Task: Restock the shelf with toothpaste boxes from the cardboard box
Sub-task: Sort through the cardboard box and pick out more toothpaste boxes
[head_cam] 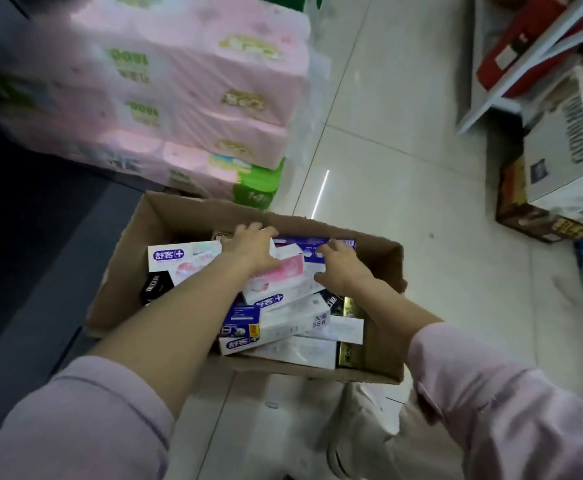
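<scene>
Both hands – left hand (248, 249), right hand (343, 268) – curl around the pink-and-white toothpaste box (288, 271) between them; lift it level, clear of the cardboard box (385, 263).

"舒客+" in white on purple logo patch of toothpaste box (183, 259) at cardboard box's left; same logo, upside down, on front toothpaste box (240, 342). "55克" on white toothpaste box (295, 315). "1000", upside down, on pink tissue packs (193, 81). White carton (572, 147) lettering blurred, unreadable.

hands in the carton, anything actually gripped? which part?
Both hands are on the purple-and-white toothpaste box at the far side of the cardboard box: left hand at its left end, right hand near its right end. A closed grip cannot be told.
</scene>
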`<state>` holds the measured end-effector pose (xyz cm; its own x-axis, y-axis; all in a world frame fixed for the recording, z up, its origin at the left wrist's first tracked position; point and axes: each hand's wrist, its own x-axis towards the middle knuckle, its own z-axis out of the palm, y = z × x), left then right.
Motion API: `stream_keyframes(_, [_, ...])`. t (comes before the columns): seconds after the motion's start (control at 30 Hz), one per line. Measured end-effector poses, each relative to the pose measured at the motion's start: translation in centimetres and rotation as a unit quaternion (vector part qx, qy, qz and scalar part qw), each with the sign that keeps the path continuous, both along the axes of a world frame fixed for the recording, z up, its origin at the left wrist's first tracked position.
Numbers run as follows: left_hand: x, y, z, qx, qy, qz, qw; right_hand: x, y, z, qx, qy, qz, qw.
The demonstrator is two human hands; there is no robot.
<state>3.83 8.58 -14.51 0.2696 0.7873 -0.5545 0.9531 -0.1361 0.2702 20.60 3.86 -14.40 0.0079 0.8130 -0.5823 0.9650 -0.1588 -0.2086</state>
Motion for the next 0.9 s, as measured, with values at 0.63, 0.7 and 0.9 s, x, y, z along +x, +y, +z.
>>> stream_keyframes(0.63, [-3.0, 0.2, -8.8, -0.041, -0.002, -0.026, 0.999, -1.5, 2.0, -6.5, 0.042, -0.168, 0.103, 0.98])
stream_keyframes(0.7, [-2.8, -0.3, -8.5, -0.029, -0.016, -0.013, 0.999, -2.5, 1.3, -5.9, 0.057, -0.135, 0.093, 0.985])
stream_keyframes(0.9, [-4.0, -3.9, -5.6, 0.102, -0.065, -0.053, 0.991, -4.6, -0.6, -3.7, -0.028, 0.053, -0.154, 0.986])
